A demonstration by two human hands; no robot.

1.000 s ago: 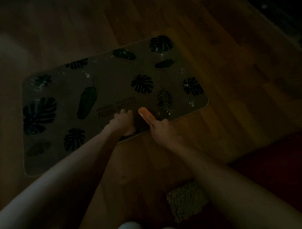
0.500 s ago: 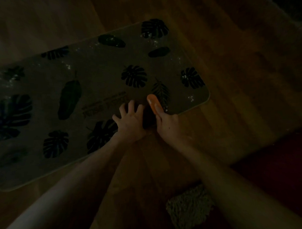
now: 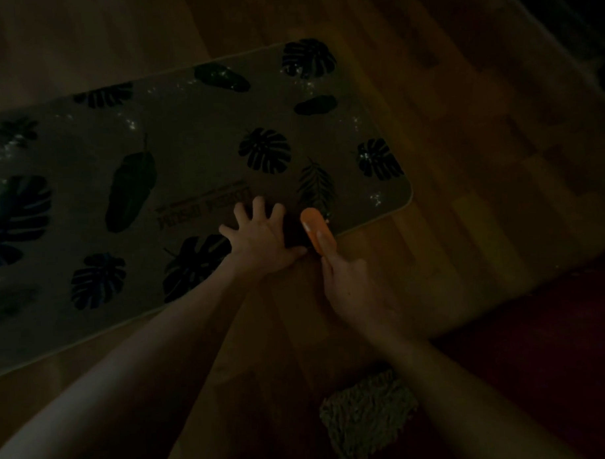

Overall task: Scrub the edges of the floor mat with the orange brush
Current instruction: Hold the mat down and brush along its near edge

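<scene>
Head view, very dim: scrubbing near edge of mat [image 3: 196,185], frame ctr. Left hand [image 3: 260,241] lying flat w/ spread fingers, pinning mat. Right hand [image 3: 351,282] gripping brush [image 3: 317,234] at that edge. Next, prob: working along toward right corner, keeping bristles on the border.

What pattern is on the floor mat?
Dark tropical leaves on a pale mat, seen in the head view.
</scene>
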